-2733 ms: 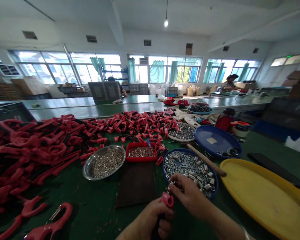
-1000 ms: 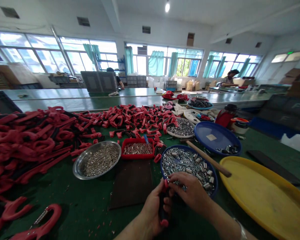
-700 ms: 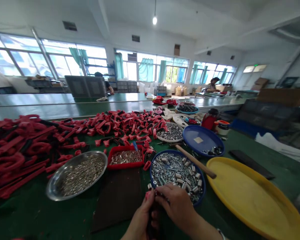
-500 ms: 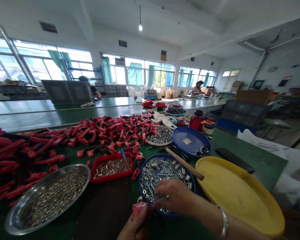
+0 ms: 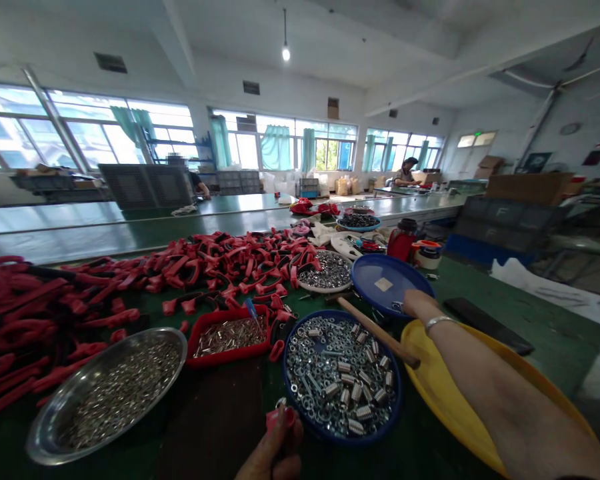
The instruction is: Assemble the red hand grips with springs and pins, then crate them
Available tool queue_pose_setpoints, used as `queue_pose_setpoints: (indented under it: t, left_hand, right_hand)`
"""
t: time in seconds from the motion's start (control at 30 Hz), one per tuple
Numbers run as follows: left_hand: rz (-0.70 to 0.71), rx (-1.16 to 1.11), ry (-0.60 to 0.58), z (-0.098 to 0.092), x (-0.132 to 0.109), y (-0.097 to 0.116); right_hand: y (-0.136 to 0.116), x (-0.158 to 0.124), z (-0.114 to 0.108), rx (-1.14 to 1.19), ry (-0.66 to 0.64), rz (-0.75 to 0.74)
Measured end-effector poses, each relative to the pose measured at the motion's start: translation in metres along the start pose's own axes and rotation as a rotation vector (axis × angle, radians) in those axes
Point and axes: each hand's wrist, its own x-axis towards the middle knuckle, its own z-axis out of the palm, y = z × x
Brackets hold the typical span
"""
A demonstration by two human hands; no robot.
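My left hand [image 5: 276,445], low in the middle, pinches a small red plastic piece [image 5: 271,419] with a shiny metal bit at its top. My right hand [image 5: 421,305] reaches away to the far blue plate [image 5: 369,272], at its near right edge. Its fingers look drawn together there, mostly hidden by the hand, among small dark metal parts. Beside my left hand stands a nearer blue plate [image 5: 399,407] of nuts, bolts and ribbed metal cylinders [image 5: 347,380]. A wooden-handled hammer [image 5: 373,327] lies across its rim. Under my right forearm is a yellow tray [image 5: 430,393].
At left are a metal bowl [image 5: 37,440] of small metal parts, a red tray [image 5: 193,353] of pins and a heap of red-and-black handles [image 5: 230,260]. A dark bar [image 5: 487,323] lies at right. Two people sit at farther tables.
My right hand has left the near blue plate and moved forward and right to the far blue plate. My left hand keeps the red piece, now with a metal bit showing.
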Motion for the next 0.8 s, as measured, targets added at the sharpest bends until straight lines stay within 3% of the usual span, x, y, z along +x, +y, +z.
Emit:
queue_pose_setpoints:
  t: [0.1, 0.2, 0.23, 0.27, 0.33, 0.37, 0.43, 0.5, 0.6, 0.7, 0.8]
  left_hand:
    - [-0.016, -0.098, 0.027, 0.005, -0.004, 0.003]
    - [0.015, -0.214, 0.026, 0.013, -0.006, 0.005]
    - [0.021, -0.244, 0.013, 0.015, -0.007, 0.005]
    - [0.024, -0.268, -0.003, 0.017, -0.008, 0.005]
    - [0.024, -0.285, -0.024, 0.018, -0.01, 0.004]
    - [0.021, -0.289, -0.032, 0.018, -0.011, 0.003]
    - [0.006, -0.299, -0.063, 0.015, -0.016, 0.002]
    - [-0.019, -0.272, -0.113, 0.011, -0.022, 0.001]
    - [0.026, -0.142, -0.176, 0.005, -0.032, 0.0]
    - [0.193, 0.007, -0.257, -0.001, -0.043, 0.0]
    - [0.293, 0.095, -0.331, -0.009, -0.052, 0.001]
  right_hand:
    - [-0.018, -0.026, -0.007, 0.174, 0.016, -0.165]
    - [-0.043, -0.088, 0.004, 0.392, -0.076, -0.384]
    - [-0.051, -0.114, 0.012, 0.499, -0.135, -0.464]
    - [-0.059, -0.141, 0.021, 0.757, -0.33, -0.583]
    - [-0.074, -0.191, 0.04, 1.042, -0.647, -0.637]
    - [-0.081, -0.21, 0.049, 1.106, -0.726, -0.648]
    - [-0.093, -0.235, 0.062, 1.192, -0.755, -0.626]
    - [-0.102, -0.246, 0.067, 1.203, -0.73, -0.654]
    - [-0.108, -0.255, 0.068, 1.077, -0.619, -0.828]
    - [-0.108, -0.267, 0.071, 0.845, -0.186, -1.053]
    - [-0.106, -0.279, 0.078, 0.53, 0.203, -1.37]
